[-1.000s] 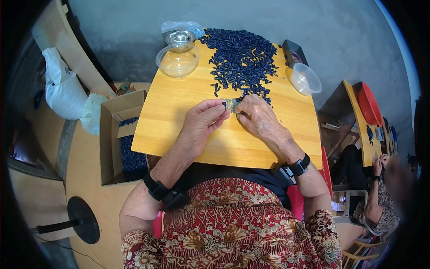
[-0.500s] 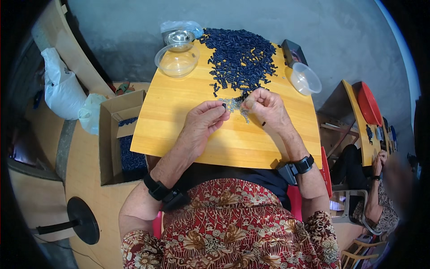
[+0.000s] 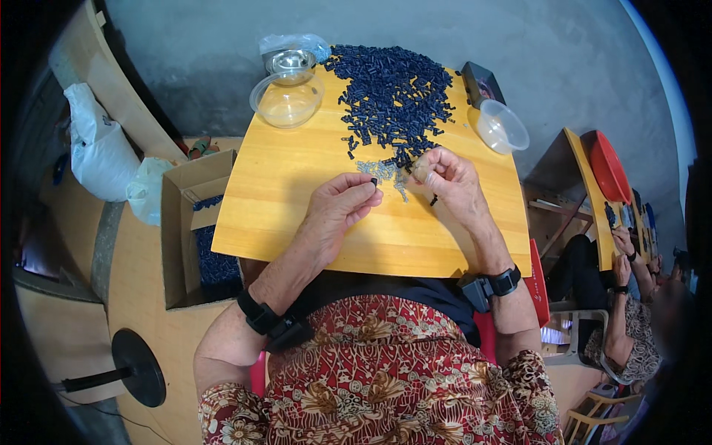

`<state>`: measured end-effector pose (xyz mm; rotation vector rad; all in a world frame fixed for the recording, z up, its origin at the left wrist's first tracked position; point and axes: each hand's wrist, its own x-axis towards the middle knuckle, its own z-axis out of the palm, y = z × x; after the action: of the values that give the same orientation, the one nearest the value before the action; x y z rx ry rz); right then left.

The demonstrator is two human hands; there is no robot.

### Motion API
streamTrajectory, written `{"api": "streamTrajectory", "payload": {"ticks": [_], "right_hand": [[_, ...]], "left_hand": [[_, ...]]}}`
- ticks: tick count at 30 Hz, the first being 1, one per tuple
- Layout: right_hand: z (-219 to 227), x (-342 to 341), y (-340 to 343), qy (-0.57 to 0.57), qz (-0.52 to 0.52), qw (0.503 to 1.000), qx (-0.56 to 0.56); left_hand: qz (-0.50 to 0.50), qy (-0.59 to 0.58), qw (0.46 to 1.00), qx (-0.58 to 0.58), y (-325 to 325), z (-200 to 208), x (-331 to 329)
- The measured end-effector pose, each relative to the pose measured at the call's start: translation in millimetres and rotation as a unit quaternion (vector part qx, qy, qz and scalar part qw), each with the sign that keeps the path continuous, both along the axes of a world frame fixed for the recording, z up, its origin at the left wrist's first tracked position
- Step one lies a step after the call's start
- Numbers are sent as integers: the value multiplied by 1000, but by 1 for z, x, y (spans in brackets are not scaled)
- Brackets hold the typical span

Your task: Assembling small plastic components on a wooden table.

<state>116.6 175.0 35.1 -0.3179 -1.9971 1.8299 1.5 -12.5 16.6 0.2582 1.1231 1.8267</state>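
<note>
A big heap of small dark blue plastic pieces [image 3: 393, 93] covers the far part of a yellow wooden table [image 3: 297, 200]. A little pile of small silvery metal parts [image 3: 380, 170] lies just in front of the heap. My left hand [image 3: 340, 208] pinches one dark piece [image 3: 374, 181] between thumb and fingertips, close to the silvery pile. My right hand [image 3: 445, 178] hovers right of that pile, fingers curled around something small that I cannot make out. One stray dark piece [image 3: 433, 200] lies under it.
A clear glass bowl [image 3: 287, 100] and a crumpled plastic bag [image 3: 297, 44] sit at the table's far left, a clear plastic cup [image 3: 502, 126] and a dark box [image 3: 482, 80] at the far right. A cardboard box [image 3: 196, 230] holding dark pieces stands left. Another person [image 3: 630, 311] works at a neighbouring table [image 3: 586, 185].
My hands were together at the table's middle; they have drawn apart. The right hand lifted toward the heap's edge, and the left now holds a single dark piece.
</note>
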Motion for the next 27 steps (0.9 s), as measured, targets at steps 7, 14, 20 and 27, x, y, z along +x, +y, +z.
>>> {"api": "streamTrajectory", "payload": {"ticks": [7,14,20,27], "right_hand": [[0,12,0,-140,-51,947,286],[-7,15,8,-65,-21,996,64],[-2,22,-4,-97,-19,985,140],[4,27,-18,-117,16,913,391]], "left_hand": [[4,9,1000,-2,1,-1,2],[0,15,1000,-4,2,0,3],[-3,17,1000,-11,2,-1,4],[0,28,1000,-9,2,1,5]]}}
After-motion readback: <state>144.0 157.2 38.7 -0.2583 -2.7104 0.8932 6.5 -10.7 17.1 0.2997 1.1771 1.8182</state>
